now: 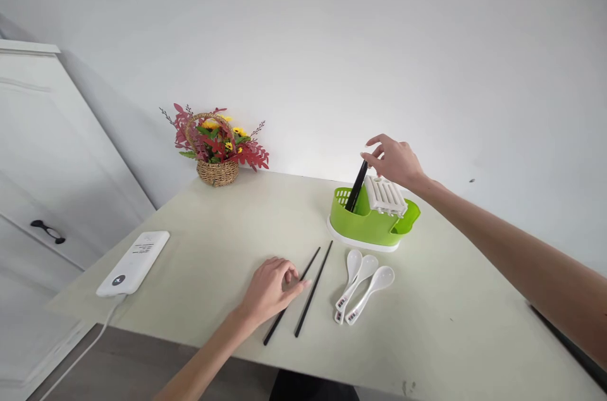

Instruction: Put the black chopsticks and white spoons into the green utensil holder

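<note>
A green cutlery holder (365,228) with a white slotted rack (385,195) and a white base stands at the back right of the table. Black chopsticks (356,187), bunched close together, lean in its left compartment. The fingertips of my right hand (392,159) are closed around their upper end. On the table, my left hand (271,287) rests over a loose black chopstick (275,329), fingers loosely curled and thumb stretched out, with nothing visibly gripped. A second chopstick (313,290) lies just right of it. Three white spoons (366,287) overlap in front of the holder.
At the back left stands a wicker basket (217,173) of red and yellow flowers against the wall. A white power bank (134,263) with a cable lies near the left edge. Beyond that edge is a white cabinet (52,154). The table's front edge runs below my left forearm.
</note>
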`<state>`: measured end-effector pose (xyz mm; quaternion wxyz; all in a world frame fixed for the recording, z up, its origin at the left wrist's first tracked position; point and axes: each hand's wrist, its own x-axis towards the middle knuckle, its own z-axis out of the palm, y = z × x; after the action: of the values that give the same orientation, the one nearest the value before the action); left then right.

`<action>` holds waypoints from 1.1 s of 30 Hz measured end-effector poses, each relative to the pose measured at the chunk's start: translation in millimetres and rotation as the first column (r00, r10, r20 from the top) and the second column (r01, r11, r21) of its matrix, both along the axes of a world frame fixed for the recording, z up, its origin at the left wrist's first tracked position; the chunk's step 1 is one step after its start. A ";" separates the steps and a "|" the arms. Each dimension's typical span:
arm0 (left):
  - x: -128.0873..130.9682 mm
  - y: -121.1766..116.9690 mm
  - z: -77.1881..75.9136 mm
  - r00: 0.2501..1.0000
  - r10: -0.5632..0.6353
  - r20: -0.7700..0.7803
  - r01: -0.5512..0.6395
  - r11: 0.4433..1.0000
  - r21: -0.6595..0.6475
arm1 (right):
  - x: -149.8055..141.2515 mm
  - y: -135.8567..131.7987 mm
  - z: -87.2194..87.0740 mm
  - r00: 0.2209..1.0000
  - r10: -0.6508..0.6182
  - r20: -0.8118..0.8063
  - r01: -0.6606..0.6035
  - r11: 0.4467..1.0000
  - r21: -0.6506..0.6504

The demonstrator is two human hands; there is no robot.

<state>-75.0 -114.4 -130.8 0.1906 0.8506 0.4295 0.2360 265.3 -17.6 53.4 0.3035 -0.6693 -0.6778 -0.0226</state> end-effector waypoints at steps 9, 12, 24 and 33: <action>43.7 -30.4 12.3 0.879 0.146 -0.454 -0.136 0.989 0.055 | -31.3 -47.4 0.9 0.961 0.225 0.163 -0.219 0.974 -0.055; 51.0 -28.0 17.3 0.833 0.148 -0.533 -0.134 0.989 0.065 | -43.3 -63.9 -1.8 0.914 0.307 0.266 -0.284 0.951 -0.124; 38.1 -2.0 32.1 0.825 0.178 -0.537 -0.174 0.983 0.059 | -55.8 -98.0 -27.4 0.798 0.469 0.378 -0.355 0.873 -0.334; 37.0 21.1 32.4 0.831 0.255 -0.495 -0.254 0.965 0.071 | -62.2 -93.5 -34.6 0.783 0.504 0.365 -0.386 0.853 -0.350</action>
<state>-37.9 -93.3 -98.4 0.0390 0.8179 0.5732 0.0315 203.1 -111.1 18.8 0.0483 -0.4987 -0.8653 -0.0138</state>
